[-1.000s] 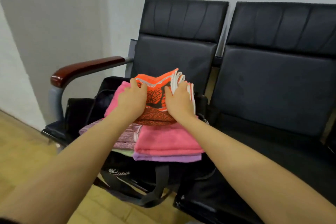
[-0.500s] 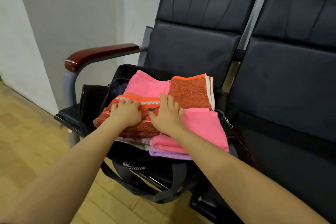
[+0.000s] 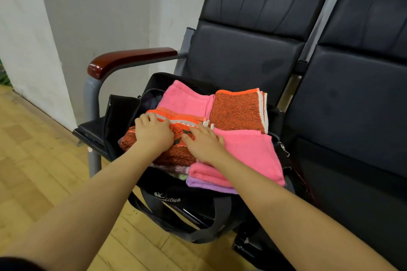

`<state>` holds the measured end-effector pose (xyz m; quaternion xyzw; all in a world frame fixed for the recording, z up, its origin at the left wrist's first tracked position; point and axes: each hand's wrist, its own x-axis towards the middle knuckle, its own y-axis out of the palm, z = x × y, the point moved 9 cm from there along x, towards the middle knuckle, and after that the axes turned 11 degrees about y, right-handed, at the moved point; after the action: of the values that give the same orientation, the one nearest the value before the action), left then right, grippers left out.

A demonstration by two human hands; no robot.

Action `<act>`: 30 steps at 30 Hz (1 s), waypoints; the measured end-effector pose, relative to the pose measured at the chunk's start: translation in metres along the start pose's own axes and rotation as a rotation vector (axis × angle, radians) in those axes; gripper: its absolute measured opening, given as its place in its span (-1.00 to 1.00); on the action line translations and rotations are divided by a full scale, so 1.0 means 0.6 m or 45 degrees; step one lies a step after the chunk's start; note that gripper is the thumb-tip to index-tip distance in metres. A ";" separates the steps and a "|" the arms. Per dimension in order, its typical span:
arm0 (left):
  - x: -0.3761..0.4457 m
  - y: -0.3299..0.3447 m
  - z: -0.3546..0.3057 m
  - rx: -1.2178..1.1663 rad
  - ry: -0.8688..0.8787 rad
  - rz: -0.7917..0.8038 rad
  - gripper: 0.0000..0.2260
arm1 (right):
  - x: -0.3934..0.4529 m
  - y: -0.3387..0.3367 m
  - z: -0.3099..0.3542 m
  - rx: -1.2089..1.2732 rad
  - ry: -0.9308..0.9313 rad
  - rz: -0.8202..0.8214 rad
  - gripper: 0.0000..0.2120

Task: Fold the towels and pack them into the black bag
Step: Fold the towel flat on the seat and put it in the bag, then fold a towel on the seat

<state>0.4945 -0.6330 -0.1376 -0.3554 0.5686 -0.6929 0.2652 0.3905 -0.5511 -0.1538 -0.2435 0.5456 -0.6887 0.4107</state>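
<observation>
Both hands lie flat, grasping nothing: left hand point(image 3: 154, 134) and right hand point(image 3: 203, 144) press the orange towel point(image 3: 174, 150) atop the black bag point(image 3: 176, 196) (soft, light; best lifted by its folded edges).

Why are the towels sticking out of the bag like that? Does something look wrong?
Yes, a bit. The folded towels are heaped above the rim of the black bag, so it can't close. The orange towel under both hands slumps over the left edge, and the purple towel pokes out over the front.
</observation>
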 end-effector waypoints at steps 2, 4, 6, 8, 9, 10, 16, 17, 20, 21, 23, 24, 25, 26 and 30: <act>-0.003 -0.025 -0.014 -0.114 0.009 -0.099 -0.66 | -0.006 -0.036 -0.006 -0.008 -0.023 -0.115 -0.58; -0.010 -0.056 -0.040 -0.283 0.029 -0.202 -0.70 | -0.017 -0.076 -0.022 -0.030 -0.014 -0.233 -0.68; -0.017 -0.092 -0.076 -0.414 0.065 -0.294 -0.73 | -0.034 -0.117 -0.054 -0.006 0.031 -0.327 -0.72; -0.024 -0.125 -0.119 -0.503 0.115 -0.359 -0.74 | -0.055 -0.153 -0.097 0.028 0.081 -0.389 -0.73; -0.027 -0.139 -0.142 -0.542 0.142 -0.389 -0.75 | -0.068 -0.169 -0.120 0.033 0.099 -0.418 -0.73; -0.031 -0.152 -0.167 -0.590 0.172 -0.418 -0.77 | -0.083 -0.184 -0.147 0.032 0.120 -0.446 -0.74; -0.069 -0.202 -0.361 -1.013 0.430 -0.427 -0.83 | -0.196 -0.257 -0.332 0.081 0.293 -0.617 -0.78; -0.078 -0.205 -0.399 -1.089 0.475 -0.404 -0.82 | -0.217 -0.266 -0.369 0.121 0.327 -0.642 -0.78; -0.104 -0.212 -0.524 -1.269 0.612 -0.296 -0.82 | -0.280 -0.288 -0.490 0.276 0.464 -0.700 -0.80; -0.116 -0.214 -0.568 -1.298 0.661 -0.252 -0.82 | -0.302 -0.292 -0.532 0.326 0.523 -0.710 -0.81; -0.142 -0.220 -0.655 -1.352 0.747 -0.164 -0.82 | -0.343 -0.298 -0.615 0.411 0.636 -0.722 -0.83; -0.156 -0.222 -0.698 -1.379 0.790 -0.119 -0.82 | -0.364 -0.300 -0.655 0.449 0.692 -0.736 -0.84; -0.170 -0.225 -0.740 -1.411 0.828 -0.077 -0.82 | -0.385 -0.303 -0.693 0.480 0.740 -0.757 -0.84; -0.185 -0.227 -0.781 -1.444 0.858 -0.035 -0.83 | -0.406 -0.306 -0.731 0.516 0.782 -0.782 -0.84; -0.247 -0.222 -0.946 -1.524 0.972 0.132 -0.81 | -0.491 -0.312 -0.880 0.726 0.950 -0.934 -0.81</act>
<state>0.1385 -0.1502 -0.0928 -0.1450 0.9209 -0.3241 -0.1607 0.0808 -0.0021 -0.0933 -0.0377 0.3267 -0.9441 -0.0244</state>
